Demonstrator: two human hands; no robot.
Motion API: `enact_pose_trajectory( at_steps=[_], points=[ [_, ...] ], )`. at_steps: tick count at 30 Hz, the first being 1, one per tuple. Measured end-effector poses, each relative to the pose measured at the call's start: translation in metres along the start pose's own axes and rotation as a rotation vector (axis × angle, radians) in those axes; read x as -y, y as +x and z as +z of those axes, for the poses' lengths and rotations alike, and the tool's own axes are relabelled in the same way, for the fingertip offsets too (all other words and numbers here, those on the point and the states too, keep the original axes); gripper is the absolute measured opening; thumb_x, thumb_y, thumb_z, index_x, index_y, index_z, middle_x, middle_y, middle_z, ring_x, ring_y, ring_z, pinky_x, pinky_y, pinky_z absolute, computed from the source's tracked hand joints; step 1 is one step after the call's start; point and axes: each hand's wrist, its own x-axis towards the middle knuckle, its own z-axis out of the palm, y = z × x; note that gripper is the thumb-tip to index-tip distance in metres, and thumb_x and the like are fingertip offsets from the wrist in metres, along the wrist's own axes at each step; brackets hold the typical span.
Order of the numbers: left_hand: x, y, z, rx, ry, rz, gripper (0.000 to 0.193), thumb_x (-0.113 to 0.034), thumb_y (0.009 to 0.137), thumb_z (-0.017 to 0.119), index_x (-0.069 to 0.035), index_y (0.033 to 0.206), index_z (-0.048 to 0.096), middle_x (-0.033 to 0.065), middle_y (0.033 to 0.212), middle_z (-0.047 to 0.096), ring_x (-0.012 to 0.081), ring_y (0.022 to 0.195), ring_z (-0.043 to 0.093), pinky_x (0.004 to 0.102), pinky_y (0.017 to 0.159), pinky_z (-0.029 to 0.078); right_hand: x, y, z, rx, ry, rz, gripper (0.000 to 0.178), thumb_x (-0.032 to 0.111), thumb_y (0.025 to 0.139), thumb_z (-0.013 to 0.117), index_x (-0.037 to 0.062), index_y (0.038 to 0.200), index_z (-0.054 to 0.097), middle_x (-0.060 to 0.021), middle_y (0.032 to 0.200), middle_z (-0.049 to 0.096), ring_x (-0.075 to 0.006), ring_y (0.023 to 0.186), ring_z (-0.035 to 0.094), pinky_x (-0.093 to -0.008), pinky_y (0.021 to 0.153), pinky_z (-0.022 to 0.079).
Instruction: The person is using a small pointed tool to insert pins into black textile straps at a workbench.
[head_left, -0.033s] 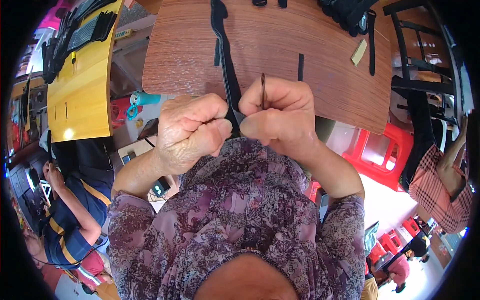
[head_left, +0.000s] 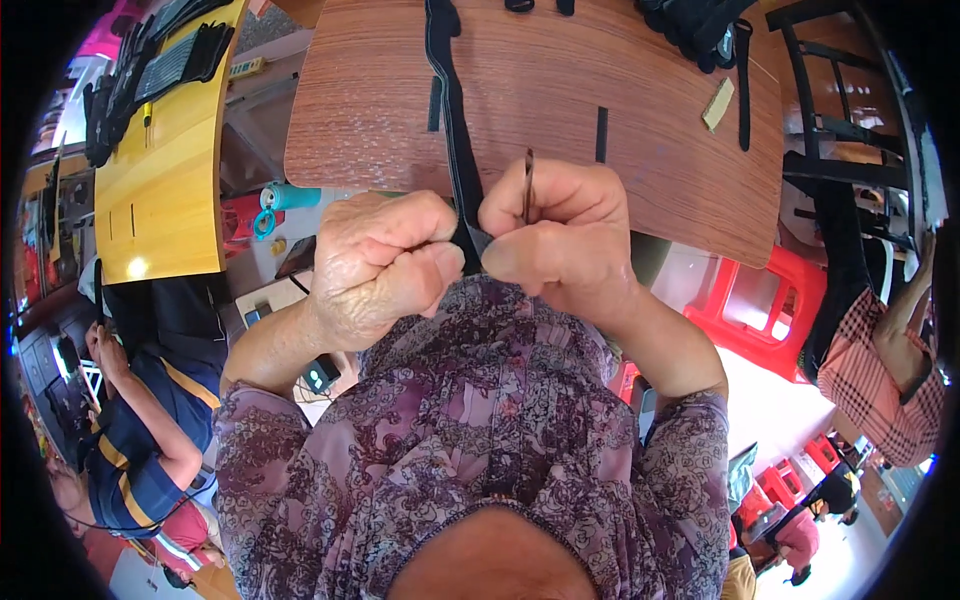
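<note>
L hand [head_left: 385, 262] was closed, pinching blk strap [head_left: 458, 140]; R hand [head_left: 562, 225] gripped strap + slim dk tool [head_left: 529, 180], tip toward 12 o'clock. Strap ran approx. 12 o'clock over brn table [head_left: 540, 90]; yel. block [head_left: 717, 105] lay 2 o'clock from hands.

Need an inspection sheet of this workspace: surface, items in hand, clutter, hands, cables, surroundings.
Surface: brown wood-grain table.
Items in hand: black strap, running from the table down between the hands; slim dark tool, upright.
Clutter: short black strip, yellowish block, black bundle.
Left hand: fingers closed beside the strap; what they grip is hidden.
Right hand: fingers closed on the tool, thumb at the strap.
Cables: nothing clearly identifiable.
Surroundings: yellow table left, red stool right, people both sides.
</note>
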Motion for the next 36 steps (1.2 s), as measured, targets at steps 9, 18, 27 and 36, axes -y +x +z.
enact_pose_trajectory(
  at_steps=[9, 18, 27, 36],
  points=[
    [0.004, -0.002, 0.016, -0.089, -0.052, -0.056, 0.009, -0.002, 0.085, 0.054, 0.002, 0.078, 0.058, 0.0017, 0.055, 0.055, 0.0071, 0.043, 0.051, 0.0193, 0.042, 0.038, -0.003, 0.002, -0.009, 0.035, -0.707, -0.447, 0.024, 0.018, 0.073, 0.073, 0.0048, 0.073, 0.053, -0.0020, 0.058, 0.052, -0.0107, 0.049, 0.052, -0.0264, 0.043, 0.038],
    [-0.011, -0.001, 0.010, 0.008, -0.208, -0.276, 0.016, -0.008, 0.088, 0.053, 0.001, 0.075, 0.056, 0.0012, 0.055, 0.057, 0.0057, 0.048, 0.055, 0.0197, 0.043, 0.039, 0.003, -0.002, -0.017, 0.073, -0.904, -0.559, 0.028, 0.022, 0.071, 0.075, 0.0055, 0.080, 0.054, -0.0057, 0.059, 0.053, -0.0197, 0.051, 0.054, -0.0302, 0.045, 0.039],
    [-0.011, -0.004, 0.002, 0.091, 0.024, -0.033, 0.013, -0.001, 0.077, 0.060, -0.001, 0.066, 0.053, 0.0004, 0.047, 0.051, 0.0071, 0.041, 0.051, 0.0221, 0.041, 0.037, -0.002, -0.004, -0.015, 0.217, -0.894, -0.661, 0.019, 0.014, 0.072, 0.071, 0.0041, 0.075, 0.055, -0.0081, 0.058, 0.053, -0.0251, 0.051, 0.055, -0.0352, 0.045, 0.039],
    [-0.011, -0.015, -0.012, 0.195, 0.018, 0.082, 0.011, 0.000, 0.073, 0.060, 0.000, 0.065, 0.052, 0.0048, 0.054, 0.053, 0.0145, 0.044, 0.052, 0.0267, 0.042, 0.036, 0.013, -0.021, -0.013, 0.248, -0.385, -0.176, 0.016, 0.003, 0.072, 0.066, 0.0006, 0.064, 0.053, -0.0038, 0.054, 0.049, -0.0116, 0.046, 0.049, -0.0282, 0.043, 0.034]
  ],
)
